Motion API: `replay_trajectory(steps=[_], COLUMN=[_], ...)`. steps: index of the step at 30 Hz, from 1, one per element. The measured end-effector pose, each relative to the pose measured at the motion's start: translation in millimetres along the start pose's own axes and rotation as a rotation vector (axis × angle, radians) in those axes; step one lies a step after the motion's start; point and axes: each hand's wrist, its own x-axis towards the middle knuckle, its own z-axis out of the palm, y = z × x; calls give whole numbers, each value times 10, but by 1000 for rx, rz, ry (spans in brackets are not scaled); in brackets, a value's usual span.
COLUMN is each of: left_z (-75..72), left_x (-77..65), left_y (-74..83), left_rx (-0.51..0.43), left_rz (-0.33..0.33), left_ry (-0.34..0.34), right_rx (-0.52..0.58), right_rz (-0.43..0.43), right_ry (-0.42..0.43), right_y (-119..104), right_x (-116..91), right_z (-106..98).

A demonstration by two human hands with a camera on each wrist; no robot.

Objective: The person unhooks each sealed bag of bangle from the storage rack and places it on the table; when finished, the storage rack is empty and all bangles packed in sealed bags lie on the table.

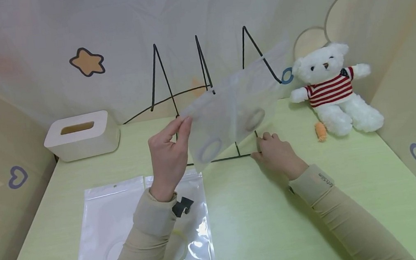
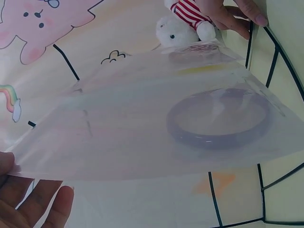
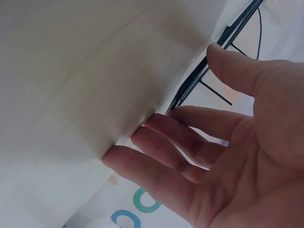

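Head view shows a pale green surface [image 1: 246, 225] with a black wire rack [image 1: 239, 156] standing toward the middle of its back edge. Raised in front of the rack's prongs, off the surface, is translucent plastic packaging [image 1: 235, 98]; whether it is one bag or two, I cannot tell. Two flat bags [image 1: 104, 213] lie side by side toward the front edge, nearer the left edge than the right. A white toy bear [image 1: 332, 90] in a striped shirt sits at the back right corner, and a white tissue box [image 1: 82, 137] stands at the back left corner. The left hand [image 1: 169, 158] pinches a corner of the packaging between thumb and fingers. The right hand [image 1: 278, 154] grasps the rack's base at its near right corner. Inside the packaging shows a lavender ring [image 2: 209, 140]; the right-hand flat bag carries a yellow ring [image 1: 186, 243]. Smallest, an orange piece [image 1: 321, 131] lies beside the bear's foot.
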Motion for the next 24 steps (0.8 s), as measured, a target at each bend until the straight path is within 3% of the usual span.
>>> replay_trajectory(steps=[24], left_z=[-54], left_x=[-83], left_y=[44], left_rx=[-54], left_rz=[-25], left_ry=[16], right_rx=[-11], right_rz=[-14], right_ry=[0], right_y=[-5], right_x=[-19], right_z=[-11])
